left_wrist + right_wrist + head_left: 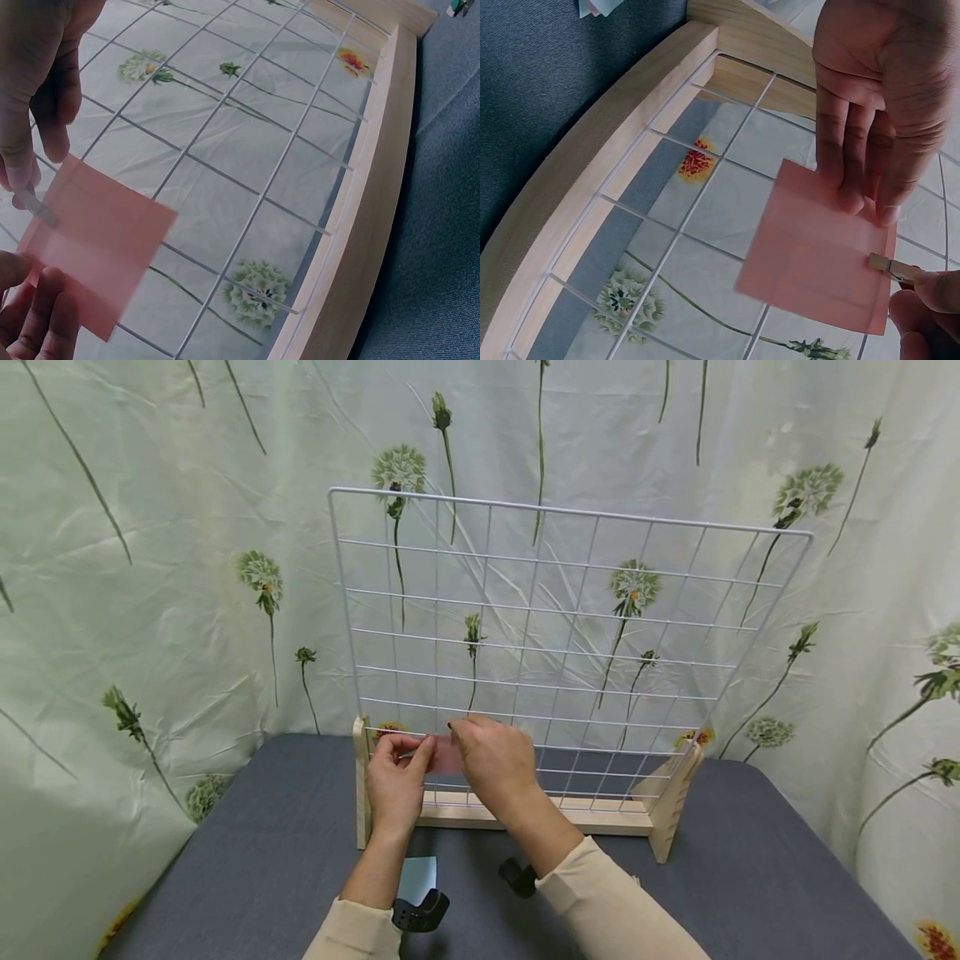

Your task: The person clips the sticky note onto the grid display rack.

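**While my left fingers (829, 139) pinch pink paper (810, 251), my right fingers (939, 291) pinch a clothespin (895, 268)**

A white grid (570, 512) of thin crossed wires sits in a stand (607, 821) of pale, grained wood on a dark fabric-covered counter (247, 835). The pink paper, smooth and straight-edged, is before the grid's lower left. The wooden clothespin overlaps its upper edge; whether it bites the grid too I cannot tell. The grid stretches above and right of my fingers, and the counter runs past both stand ends.
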A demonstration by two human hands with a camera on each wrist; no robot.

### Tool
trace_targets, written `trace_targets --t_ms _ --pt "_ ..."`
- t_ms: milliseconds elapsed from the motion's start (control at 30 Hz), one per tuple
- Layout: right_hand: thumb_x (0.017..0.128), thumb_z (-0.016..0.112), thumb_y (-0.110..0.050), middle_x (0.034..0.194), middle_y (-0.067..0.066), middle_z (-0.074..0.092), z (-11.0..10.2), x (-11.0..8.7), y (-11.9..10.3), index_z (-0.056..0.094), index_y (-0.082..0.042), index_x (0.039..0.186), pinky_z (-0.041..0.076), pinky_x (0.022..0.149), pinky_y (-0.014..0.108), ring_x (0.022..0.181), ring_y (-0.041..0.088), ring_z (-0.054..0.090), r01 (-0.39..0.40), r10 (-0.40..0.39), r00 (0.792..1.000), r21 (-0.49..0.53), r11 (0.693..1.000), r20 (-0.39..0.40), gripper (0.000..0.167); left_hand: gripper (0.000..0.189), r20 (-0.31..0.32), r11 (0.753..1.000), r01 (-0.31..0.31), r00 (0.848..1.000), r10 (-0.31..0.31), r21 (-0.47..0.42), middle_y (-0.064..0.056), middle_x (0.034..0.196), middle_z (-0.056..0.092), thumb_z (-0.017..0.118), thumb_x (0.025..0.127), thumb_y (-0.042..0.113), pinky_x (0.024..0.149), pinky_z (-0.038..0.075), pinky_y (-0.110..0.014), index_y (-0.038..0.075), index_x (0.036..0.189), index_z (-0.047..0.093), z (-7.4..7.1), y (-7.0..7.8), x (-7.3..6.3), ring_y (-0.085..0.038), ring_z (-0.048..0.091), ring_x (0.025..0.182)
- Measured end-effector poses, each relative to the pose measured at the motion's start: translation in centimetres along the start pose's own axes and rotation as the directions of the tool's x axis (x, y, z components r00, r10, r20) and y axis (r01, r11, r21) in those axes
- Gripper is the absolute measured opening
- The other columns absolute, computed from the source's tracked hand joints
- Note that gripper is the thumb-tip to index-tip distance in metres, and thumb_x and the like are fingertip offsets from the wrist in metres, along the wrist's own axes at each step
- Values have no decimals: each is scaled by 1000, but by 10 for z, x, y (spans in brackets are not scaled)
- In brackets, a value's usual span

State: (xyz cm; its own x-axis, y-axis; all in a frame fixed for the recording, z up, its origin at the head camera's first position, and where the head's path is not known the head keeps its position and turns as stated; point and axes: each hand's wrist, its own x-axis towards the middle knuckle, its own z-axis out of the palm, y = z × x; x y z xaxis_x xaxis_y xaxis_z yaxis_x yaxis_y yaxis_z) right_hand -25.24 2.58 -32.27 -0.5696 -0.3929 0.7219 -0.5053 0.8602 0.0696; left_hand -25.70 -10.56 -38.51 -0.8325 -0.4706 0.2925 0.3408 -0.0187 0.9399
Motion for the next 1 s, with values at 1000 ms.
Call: trace_targets --t_ms 1000 --pt "92 76 -22 88 -2 79 -1 -38 18 81 -19 101 54 51 29 71 15 75 -35 45 989 70 997 -138 10 24 41 989 -77 996 73 124 -16 95 63 77 92 15 62 55 -17 -1 100 62 -1 14 -9 -7 64 65"
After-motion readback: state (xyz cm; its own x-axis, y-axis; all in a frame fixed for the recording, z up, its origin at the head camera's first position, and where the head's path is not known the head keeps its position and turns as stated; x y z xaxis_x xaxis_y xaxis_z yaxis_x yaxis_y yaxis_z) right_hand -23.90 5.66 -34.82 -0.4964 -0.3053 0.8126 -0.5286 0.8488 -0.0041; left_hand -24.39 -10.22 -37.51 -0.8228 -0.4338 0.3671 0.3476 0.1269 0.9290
